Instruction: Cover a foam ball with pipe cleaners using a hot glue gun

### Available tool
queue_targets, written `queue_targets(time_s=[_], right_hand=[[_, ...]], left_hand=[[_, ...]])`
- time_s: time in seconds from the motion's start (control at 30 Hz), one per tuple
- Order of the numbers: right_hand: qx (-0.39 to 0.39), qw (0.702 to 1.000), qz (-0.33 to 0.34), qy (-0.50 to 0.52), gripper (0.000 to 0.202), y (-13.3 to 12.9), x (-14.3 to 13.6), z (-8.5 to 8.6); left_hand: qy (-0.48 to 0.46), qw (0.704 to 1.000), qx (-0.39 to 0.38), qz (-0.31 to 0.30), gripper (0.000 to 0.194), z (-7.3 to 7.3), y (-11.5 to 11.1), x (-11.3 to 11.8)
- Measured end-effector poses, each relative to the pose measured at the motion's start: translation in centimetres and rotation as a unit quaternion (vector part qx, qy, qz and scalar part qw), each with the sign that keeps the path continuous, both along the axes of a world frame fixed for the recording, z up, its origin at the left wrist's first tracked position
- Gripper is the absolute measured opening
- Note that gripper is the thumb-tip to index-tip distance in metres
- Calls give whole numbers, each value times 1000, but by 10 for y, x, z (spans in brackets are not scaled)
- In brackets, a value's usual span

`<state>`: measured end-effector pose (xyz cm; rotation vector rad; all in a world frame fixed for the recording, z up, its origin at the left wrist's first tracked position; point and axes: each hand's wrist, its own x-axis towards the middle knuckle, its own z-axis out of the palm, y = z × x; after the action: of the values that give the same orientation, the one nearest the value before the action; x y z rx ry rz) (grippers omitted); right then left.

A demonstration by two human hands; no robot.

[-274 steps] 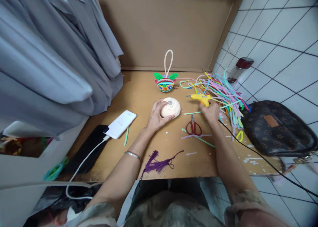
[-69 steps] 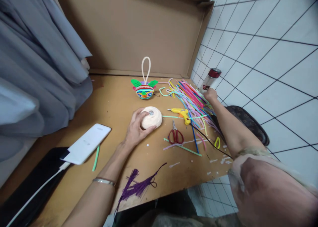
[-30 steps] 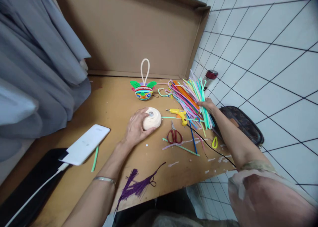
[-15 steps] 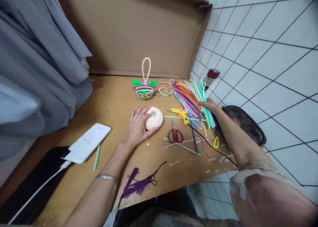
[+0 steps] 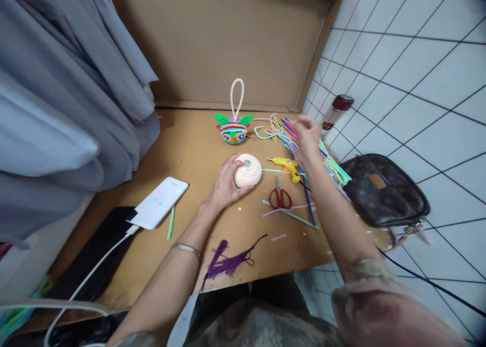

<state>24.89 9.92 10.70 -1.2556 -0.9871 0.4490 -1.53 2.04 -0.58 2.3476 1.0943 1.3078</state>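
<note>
My left hand (image 5: 227, 182) is wrapped round the left side of a cream roll of yarn or tape (image 5: 249, 172) on the table. Over the pile of colourful pipe cleaners (image 5: 334, 166) is my right hand (image 5: 308, 133), its fingers bent; whether it holds anything is too unclear to tell. A yellow glue gun (image 5: 287, 166) lies between the roll and my right forearm. Red-handled scissors (image 5: 280, 198) rest just below it. Behind the roll sits a colourful animal-head ornament (image 5: 234, 132) with green ears and a white loop.
A purple tassel (image 5: 228, 263) lies near the front edge. On the left are a white power bank (image 5: 159, 203) with a cable and a green strip (image 5: 171, 223). A brown bag (image 5: 383, 190) and a red-lidded bottle (image 5: 334, 115) stand at right; cardboard (image 5: 235, 43) rises behind.
My right hand has moved from the right part of the pipe cleaner pile to above its back part. The view has shifted, showing more of the bag. My left hand stays on the roll.
</note>
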Motion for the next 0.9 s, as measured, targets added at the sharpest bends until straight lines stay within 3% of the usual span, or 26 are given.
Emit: queue_targets(time_s=[0.1,0.2,0.27,0.7,0.9], right_hand=[[1,991,136,14,44,-37,-55,-37],[-25,986,161,39,52,-60,-84,-65],[-35,986,158,42,54,-65,-93,-74],[-24,990,131,-41,55,-70,-107,-80],[-30,992,88,-85,61,-73,-115,-78]], left_hand=[[-11,1000,-10,-2,69,1,-1,1],[-24,1000,-4,-6,69,1,-1,2],[-24,1000,-5,-4,70,2,-1,3],[-12,1000,6,10,70,3,0,6],[-17,1000,21,3,64,3,-1,6]])
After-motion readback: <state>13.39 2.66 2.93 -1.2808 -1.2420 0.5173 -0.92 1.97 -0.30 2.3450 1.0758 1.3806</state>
